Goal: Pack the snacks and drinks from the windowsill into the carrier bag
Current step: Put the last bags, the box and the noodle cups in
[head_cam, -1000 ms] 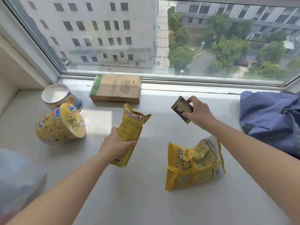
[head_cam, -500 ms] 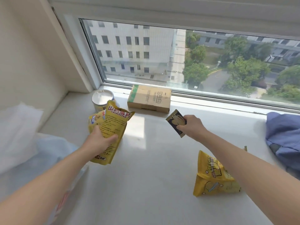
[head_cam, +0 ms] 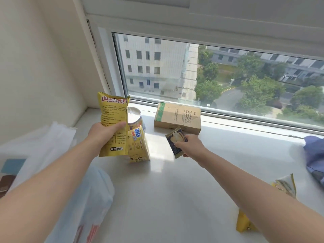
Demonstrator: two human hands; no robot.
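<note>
My left hand (head_cam: 103, 131) grips a tall yellow snack bag (head_cam: 112, 113) upright, above the left part of the windowsill (head_cam: 175, 190). My right hand (head_cam: 191, 145) pinches a small dark sachet (head_cam: 175, 139) in front of a brown cardboard box (head_cam: 177, 117). Behind the yellow bag lie two yellow cup containers, one on its side (head_cam: 138, 146) and one with its white lid (head_cam: 134, 114) showing. A translucent white carrier bag (head_cam: 57, 155) sits at the left, under my left forearm. Another yellow snack bag (head_cam: 284, 188) lies at the right, partly hidden by my right forearm.
A blue cloth bag (head_cam: 313, 155) lies at the sill's right edge. The window glass (head_cam: 210, 76) runs along the back, and a cream wall (head_cam: 35, 67) closes off the left side.
The view has swung left and both hands moved left with their packets. The yellow bag in my left hand now stands higher, nearer the carrier bag.
</note>
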